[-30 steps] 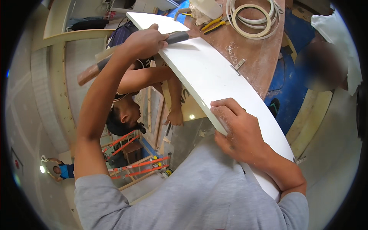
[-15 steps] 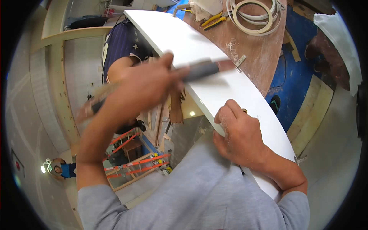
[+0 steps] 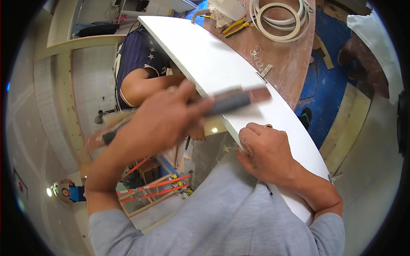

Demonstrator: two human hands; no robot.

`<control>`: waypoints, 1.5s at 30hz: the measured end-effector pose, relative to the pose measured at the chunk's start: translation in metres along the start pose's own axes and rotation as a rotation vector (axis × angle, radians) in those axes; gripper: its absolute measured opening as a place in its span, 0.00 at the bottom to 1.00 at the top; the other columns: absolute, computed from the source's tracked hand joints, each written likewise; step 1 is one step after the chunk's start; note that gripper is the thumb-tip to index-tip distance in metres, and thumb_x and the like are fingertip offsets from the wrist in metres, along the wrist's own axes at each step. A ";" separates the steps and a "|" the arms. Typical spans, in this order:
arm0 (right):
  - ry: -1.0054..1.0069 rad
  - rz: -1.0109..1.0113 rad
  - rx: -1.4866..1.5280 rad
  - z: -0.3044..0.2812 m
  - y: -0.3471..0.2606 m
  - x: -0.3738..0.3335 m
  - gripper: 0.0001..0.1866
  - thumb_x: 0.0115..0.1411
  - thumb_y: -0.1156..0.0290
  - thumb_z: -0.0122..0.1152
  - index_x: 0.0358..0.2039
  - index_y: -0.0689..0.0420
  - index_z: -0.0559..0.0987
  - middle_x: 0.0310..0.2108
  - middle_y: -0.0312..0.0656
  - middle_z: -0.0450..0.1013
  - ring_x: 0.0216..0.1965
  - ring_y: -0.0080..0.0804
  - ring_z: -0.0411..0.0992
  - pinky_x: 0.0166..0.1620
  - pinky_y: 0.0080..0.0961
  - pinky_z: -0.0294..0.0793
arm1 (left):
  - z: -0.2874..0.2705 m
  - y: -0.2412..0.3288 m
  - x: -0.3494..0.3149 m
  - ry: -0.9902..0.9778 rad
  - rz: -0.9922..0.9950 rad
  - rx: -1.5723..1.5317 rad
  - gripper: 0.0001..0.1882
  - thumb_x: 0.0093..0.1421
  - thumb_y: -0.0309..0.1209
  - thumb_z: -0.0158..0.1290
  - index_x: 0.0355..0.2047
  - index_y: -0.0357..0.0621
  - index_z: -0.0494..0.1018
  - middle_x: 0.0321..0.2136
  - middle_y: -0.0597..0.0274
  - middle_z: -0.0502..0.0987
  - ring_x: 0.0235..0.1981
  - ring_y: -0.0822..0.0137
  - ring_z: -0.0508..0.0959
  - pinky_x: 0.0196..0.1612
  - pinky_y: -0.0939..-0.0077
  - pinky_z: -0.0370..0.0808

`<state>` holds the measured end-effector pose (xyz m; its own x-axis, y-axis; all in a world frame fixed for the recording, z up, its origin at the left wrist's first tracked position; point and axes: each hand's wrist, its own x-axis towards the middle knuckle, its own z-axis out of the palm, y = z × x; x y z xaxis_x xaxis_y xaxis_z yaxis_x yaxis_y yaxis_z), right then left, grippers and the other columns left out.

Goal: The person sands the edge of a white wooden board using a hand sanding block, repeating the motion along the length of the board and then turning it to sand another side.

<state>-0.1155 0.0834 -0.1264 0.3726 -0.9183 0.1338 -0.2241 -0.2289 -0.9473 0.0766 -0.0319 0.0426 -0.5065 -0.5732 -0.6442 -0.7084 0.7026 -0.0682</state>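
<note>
My left hand [image 3: 162, 119] is closed around a long tool [image 3: 232, 101] with a dark grey grip and a reddish end. It is blurred by motion, and its end lies over the long white panel [image 3: 213, 55]. My right hand [image 3: 265, 153] presses on the near part of that panel at its left edge, fingers curled, with a small metal ring [image 3: 268, 126] just beyond the fingertips. A metal hinge [image 3: 265, 70] sits on the panel's right edge.
Another person in a dark blue striped shirt [image 3: 136, 55] is under the panel's left side, an arm reaching toward it. A brown wooden surface [image 3: 290, 64] holds coiled white cable [image 3: 277, 17] and yellow-handled pliers [image 3: 237, 26]. Someone's white sleeve [image 3: 378, 42] is at the right.
My left hand has swung the tool from the panel's far top edge back toward me, to the panel's middle. My right hand has stayed on the panel.
</note>
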 end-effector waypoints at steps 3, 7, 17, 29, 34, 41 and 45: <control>-0.029 0.020 -0.011 -0.001 -0.002 0.001 0.08 0.53 0.75 0.66 0.31 0.57 0.75 0.29 0.44 0.74 0.28 0.48 0.78 0.31 0.44 0.78 | 0.000 -0.064 0.037 -0.030 -0.171 0.116 0.22 0.67 0.36 0.61 0.61 0.51 0.80 0.38 0.46 0.74 0.38 0.46 0.81 0.44 0.50 0.77; -0.036 -0.036 -0.029 0.000 -0.002 0.003 0.07 0.53 0.75 0.66 0.29 0.57 0.75 0.29 0.44 0.74 0.28 0.48 0.78 0.31 0.43 0.79 | 0.021 -0.167 0.053 0.094 -0.316 0.281 0.16 0.71 0.36 0.57 0.56 0.51 0.82 0.41 0.45 0.74 0.41 0.45 0.82 0.47 0.51 0.78; 0.001 -0.018 0.010 -0.006 0.005 0.003 0.07 0.52 0.75 0.67 0.29 0.56 0.76 0.28 0.43 0.75 0.26 0.47 0.76 0.29 0.43 0.77 | 0.004 -0.021 0.006 0.083 0.058 -0.067 0.24 0.63 0.34 0.64 0.61 0.51 0.81 0.40 0.51 0.73 0.39 0.51 0.81 0.41 0.54 0.75; 0.011 0.018 0.016 -0.001 0.005 0.004 0.10 0.49 0.74 0.70 0.25 0.56 0.73 0.25 0.42 0.72 0.22 0.45 0.73 0.27 0.40 0.75 | 0.000 -0.096 0.048 0.002 -0.241 0.075 0.21 0.70 0.37 0.58 0.61 0.47 0.80 0.42 0.45 0.75 0.43 0.44 0.81 0.47 0.53 0.78; 0.010 -0.012 0.002 -0.004 0.007 0.007 0.10 0.48 0.74 0.70 0.25 0.55 0.73 0.25 0.42 0.72 0.23 0.45 0.73 0.27 0.40 0.75 | -0.003 -0.063 -0.002 0.134 -0.018 -0.066 0.20 0.71 0.38 0.55 0.60 0.48 0.80 0.39 0.45 0.72 0.37 0.45 0.82 0.42 0.50 0.77; -0.088 -0.021 -0.012 -0.007 0.002 0.003 0.08 0.50 0.74 0.69 0.29 0.56 0.77 0.27 0.42 0.74 0.26 0.45 0.77 0.29 0.41 0.78 | 0.023 -0.145 0.068 0.115 -0.229 0.135 0.20 0.70 0.35 0.58 0.59 0.47 0.80 0.39 0.44 0.73 0.37 0.42 0.81 0.43 0.52 0.76; -0.061 0.013 -0.005 -0.009 0.005 0.006 0.07 0.51 0.74 0.68 0.29 0.56 0.77 0.28 0.42 0.74 0.27 0.45 0.77 0.30 0.42 0.79 | -0.002 -0.077 0.030 0.045 -0.167 0.099 0.25 0.65 0.34 0.63 0.62 0.46 0.78 0.41 0.45 0.72 0.40 0.45 0.79 0.44 0.50 0.75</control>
<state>-0.1223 0.0738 -0.1283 0.4239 -0.8997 0.1036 -0.2340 -0.2193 -0.9472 0.1154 -0.1039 0.0303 -0.4092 -0.7021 -0.5827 -0.7337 0.6328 -0.2473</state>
